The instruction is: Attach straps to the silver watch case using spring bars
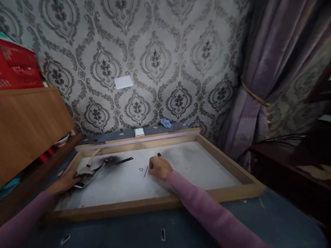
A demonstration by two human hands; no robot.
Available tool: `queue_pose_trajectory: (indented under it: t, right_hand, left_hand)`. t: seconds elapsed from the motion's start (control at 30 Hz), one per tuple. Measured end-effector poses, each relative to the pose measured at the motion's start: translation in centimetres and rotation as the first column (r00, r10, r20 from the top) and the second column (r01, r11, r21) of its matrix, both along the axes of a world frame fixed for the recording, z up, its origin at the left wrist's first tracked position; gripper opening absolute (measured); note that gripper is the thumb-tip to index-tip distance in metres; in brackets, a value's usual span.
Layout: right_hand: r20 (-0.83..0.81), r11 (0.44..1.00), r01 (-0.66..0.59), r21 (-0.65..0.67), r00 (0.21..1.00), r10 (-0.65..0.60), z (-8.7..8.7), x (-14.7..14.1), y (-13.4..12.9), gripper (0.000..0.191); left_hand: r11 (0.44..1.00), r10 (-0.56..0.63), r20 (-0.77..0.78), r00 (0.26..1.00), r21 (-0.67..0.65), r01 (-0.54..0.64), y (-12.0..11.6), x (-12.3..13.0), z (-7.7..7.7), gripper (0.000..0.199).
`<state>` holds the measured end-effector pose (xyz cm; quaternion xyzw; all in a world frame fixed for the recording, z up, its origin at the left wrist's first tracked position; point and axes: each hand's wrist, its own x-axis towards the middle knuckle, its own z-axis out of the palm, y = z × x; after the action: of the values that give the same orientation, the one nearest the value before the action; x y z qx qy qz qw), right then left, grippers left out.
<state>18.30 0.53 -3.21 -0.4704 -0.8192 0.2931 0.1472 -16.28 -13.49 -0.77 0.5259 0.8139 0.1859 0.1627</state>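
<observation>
Inside the wooden frame (118, 209), on its pale panel (208, 161), head cam shows my right hand (160, 167) with the fingers curled in tight, looks like they're shut on a small dark piece (159, 154). Only its end pokes out, so I'm guessing light and stiff, best pinched near the middle. A thin dark stick (146, 172) and a little loop (141, 169) lie just beside that hand; probably easy to flick away by accident.

Left hand (66, 180) is at the pale curved piece (86, 170), by the frame's left side. Can't tell if it's gripping or just touching. That piece seems light too, and I'd take it by its broad part.

Edges: the raised rim could catch a wrist. Plenty of room toward the right half, tighter on the left, with the wooden cabinet (19, 127) near.
</observation>
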Motion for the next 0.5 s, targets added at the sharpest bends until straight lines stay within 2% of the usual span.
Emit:
queue_pose_trajectory:
  t: [0.13, 0.2, 0.27, 0.33, 0.37, 0.43, 0.5]
  right_hand:
    - [-0.276, 0.987, 0.021, -0.161, 0.959, -0.066, 0.0, -0.2, 1.5, 0.031]
    - [-0.420, 0.972, 0.032, -0.234, 0.898, -0.131, 0.1, 0.3, 2.3, 0.022]
    - [-0.525, 0.951, 0.040, -0.307, 0.826, -0.204, 0.2, 1.3, 3.0, 0.023]
    - [-0.566, 0.922, 0.039, -0.386, 0.779, -0.270, 0.3, 2.7, 3.7, 0.026]
    - [-0.567, 0.905, 0.041, -0.423, 0.767, -0.300, 0.3, 3.4, 4.0, 0.028]
    - [-0.545, 0.873, 0.054, -0.484, 0.762, -0.350, 0.3, 4.6, 4.3, 0.032]
    - [-0.506, 0.851, 0.081, -0.519, 0.774, -0.382, 0.2, 5.5, 4.4, 0.033]
  left_hand:
    - [0.998, 0.037, -0.068, 0.997, -0.056, -0.041, -1.2, -0.7, 0.5, 0.040]
    - [0.996, 0.026, -0.097, 0.995, -0.077, -0.033, -1.7, -0.8, 1.2, 0.048]
    - [0.996, 0.006, -0.158, 0.987, -0.084, -0.020, -2.1, -0.5, 2.2, 0.054]
    - [0.996, -0.031, -0.442, 0.897, -0.086, -0.008, -2.2, 0.7, 3.1, 0.054]
    - [0.997, -0.066, -0.538, 0.841, -0.068, 0.035, -2.2, 1.7, 3.3, 0.052]
    - [0.965, -0.249, -0.545, 0.800, -0.069, 0.254, -1.5, 4.4, 3.1, 0.043]
    - [0.848, -0.498, -0.443, 0.745, -0.067, 0.526, -0.2, 7.9, 2.3, 0.041]
